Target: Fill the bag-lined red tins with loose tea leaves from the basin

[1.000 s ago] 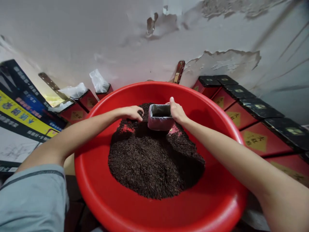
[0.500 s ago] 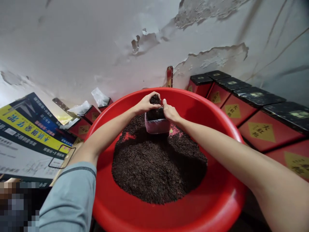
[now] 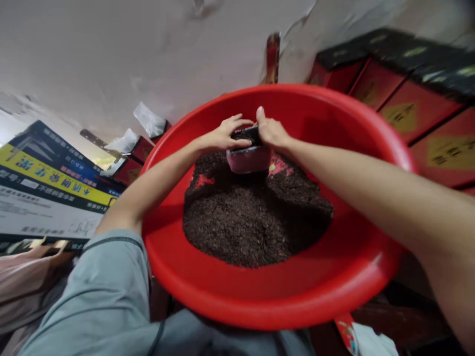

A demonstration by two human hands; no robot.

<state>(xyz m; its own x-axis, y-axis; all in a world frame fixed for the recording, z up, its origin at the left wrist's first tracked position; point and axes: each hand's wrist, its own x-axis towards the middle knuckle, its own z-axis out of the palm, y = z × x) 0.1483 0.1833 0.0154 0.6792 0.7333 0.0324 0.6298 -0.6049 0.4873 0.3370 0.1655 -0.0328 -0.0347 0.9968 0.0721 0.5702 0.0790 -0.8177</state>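
Note:
A small pinkish tin [image 3: 248, 160] with a dark rim and an open top rests over a heap of dark, dry tea leaves [image 3: 252, 222] inside a large red plastic basin [image 3: 260, 306]. My right hand [image 3: 272, 131] grips the tin's right side, thumb pointing up. Over the mouth of the tin reaches my left hand [image 3: 228, 133], with thumb and fingers apart. Dark leaves show beneath those fingers; whether any still cling to the hand I cannot tell.
Red tins with black lids [image 3: 404, 113] line the right side. A printed carton [image 3: 52, 193] stands at left, near smaller red boxes with clear plastic bags [image 3: 148, 118]. Behind the basin, a dark red handle-like strip [image 3: 272, 57] leans on the peeling wall.
My left hand has come down to the tin's mouth and spread its fingers; the handful of leaves is no longer visible in it. The view has tilted downward.

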